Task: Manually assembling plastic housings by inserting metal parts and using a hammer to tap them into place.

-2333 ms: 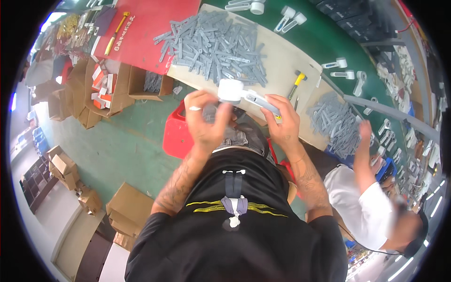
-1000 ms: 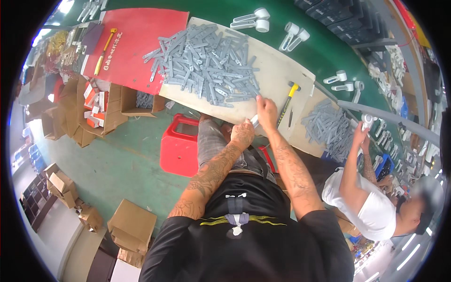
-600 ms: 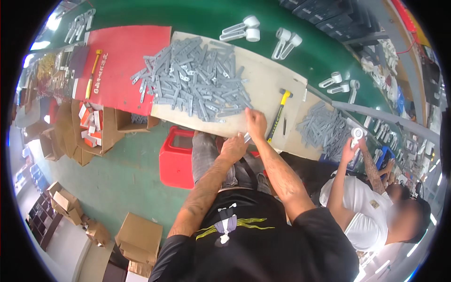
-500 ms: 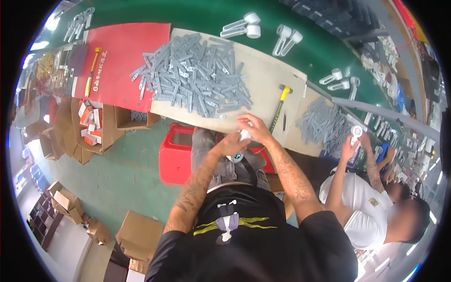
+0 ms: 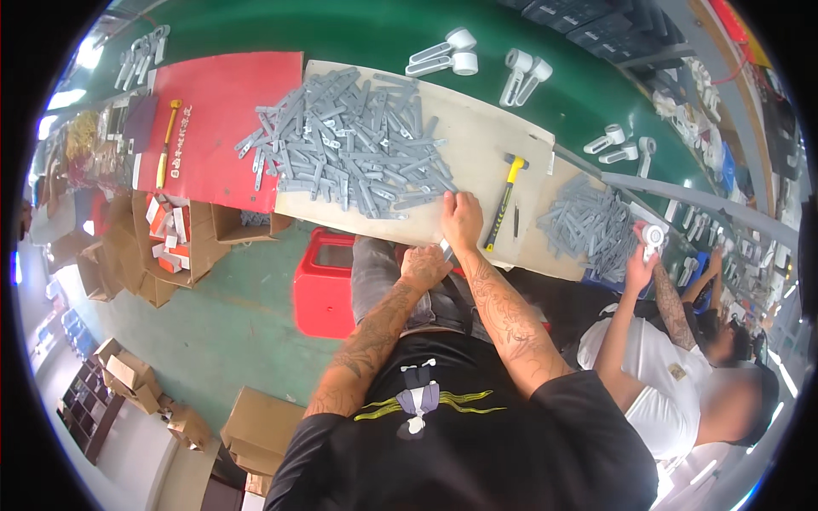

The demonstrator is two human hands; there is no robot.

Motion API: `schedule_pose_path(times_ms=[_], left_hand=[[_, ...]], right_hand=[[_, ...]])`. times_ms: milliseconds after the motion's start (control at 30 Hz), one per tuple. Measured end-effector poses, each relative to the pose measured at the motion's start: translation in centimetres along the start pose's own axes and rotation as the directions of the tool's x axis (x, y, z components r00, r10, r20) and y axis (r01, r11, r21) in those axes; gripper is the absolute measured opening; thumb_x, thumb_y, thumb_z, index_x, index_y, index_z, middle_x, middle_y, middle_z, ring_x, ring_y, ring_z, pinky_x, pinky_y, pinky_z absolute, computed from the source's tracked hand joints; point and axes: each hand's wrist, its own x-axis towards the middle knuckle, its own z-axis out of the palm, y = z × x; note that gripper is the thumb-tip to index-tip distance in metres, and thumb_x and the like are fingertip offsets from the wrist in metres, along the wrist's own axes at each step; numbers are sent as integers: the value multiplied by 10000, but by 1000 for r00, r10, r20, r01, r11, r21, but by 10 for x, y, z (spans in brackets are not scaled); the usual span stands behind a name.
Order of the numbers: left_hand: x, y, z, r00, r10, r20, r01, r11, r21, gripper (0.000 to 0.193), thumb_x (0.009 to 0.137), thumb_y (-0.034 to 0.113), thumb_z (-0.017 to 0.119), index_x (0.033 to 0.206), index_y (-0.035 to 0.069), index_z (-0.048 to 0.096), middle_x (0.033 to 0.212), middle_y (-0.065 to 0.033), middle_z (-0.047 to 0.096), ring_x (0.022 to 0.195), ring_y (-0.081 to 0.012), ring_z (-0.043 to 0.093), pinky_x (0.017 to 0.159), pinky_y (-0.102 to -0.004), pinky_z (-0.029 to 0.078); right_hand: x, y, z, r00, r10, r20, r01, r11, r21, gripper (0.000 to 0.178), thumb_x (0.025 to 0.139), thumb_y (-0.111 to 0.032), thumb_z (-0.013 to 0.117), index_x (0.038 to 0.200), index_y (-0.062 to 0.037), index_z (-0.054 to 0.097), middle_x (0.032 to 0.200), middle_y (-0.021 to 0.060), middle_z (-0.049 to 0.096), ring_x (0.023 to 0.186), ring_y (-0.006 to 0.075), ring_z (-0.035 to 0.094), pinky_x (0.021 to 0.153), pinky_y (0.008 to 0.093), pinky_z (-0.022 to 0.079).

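Note:
My left hand (image 5: pixel 423 266) is closed over my lap, just off the table's near edge. A small white-grey part (image 5: pixel 445 249) shows at its fingers, mostly hidden by the hand. My right hand (image 5: pixel 461 221) is closed at the table edge with its fingers curled, beside the near right end of a pile of flat grey plastic strips (image 5: pixel 349 140). Whatever it grips is hidden. To its right, a hammer (image 5: pixel 509 200) with a yellow and black handle lies on the beige board (image 5: pixel 486 128).
Beyond the board, white round-headed handles (image 5: pixel 443 58) lie on a green surface (image 5: pixel 358 34). A second grey-strip pile (image 5: pixel 588 226) is to the right, near a co-worker (image 5: pixel 652 375) holding a white round-headed piece. Left are a red board (image 5: pixel 226 111), a yellow-handled tool (image 5: pixel 168 145) and cartons (image 5: pixel 200 234).
My hands have drawn slightly apart. The right hand has moved forward onto the table edge and closed; the left has shifted down a little with the white-grey part.

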Motion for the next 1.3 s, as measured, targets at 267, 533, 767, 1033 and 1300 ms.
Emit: schedule_pose_path(times_ms=[267,533,767,1033,1300], left_hand=[[3,-7,-7,999,46,23,-45,999,-28,458,913,454,635,1088,47,751,1040,-166,782,976,-333,766,863,-450,598],[-34,-56,-109,854,238,-462,-49,922,384,617,851,413,757,1349,78,614,1347,-148,656,1378,-332,525,1167,-540,370],[-103,-127,-214,602,-27,-798,-130,983,-131,364,914,185,771,1227,40,654,1243,-190,671,1319,-417,525,1134,-537,390],[-129,-171,-172,831,-21,-556,-136,961,-240,249,935,183,739,1125,31,686,1156,-173,713,1198,-408,600,1046,-492,468],[-99,-148,-179,884,84,-459,-221,942,-253,206,938,155,731,1108,41,711,1095,-160,735,1080,-383,667,963,-459,521]], right_hand=[[4,-5,2,997,19,-70,-24,997,-71,343,1013,-294,620,800,-26,637,854,155,680,806,382,652,722,493,528],[40,-61,-97,377,31,926,-585,783,212,346,1010,-381,706,1018,-38,746,864,-1,672,765,83,654,643,279,536],[231,-153,44,844,39,535,-535,117,836,334,1047,-280,614,1252,-18,648,1096,68,660,953,187,655,733,321,595],[307,-136,60,898,288,-333,-87,858,506,315,885,-246,742,1084,-8,683,1087,190,670,1028,402,611,925,512,502],[290,37,-29,684,375,-626,-524,849,-63,329,820,-223,765,1077,-68,629,1072,157,611,1035,390,587,888,517,484]])
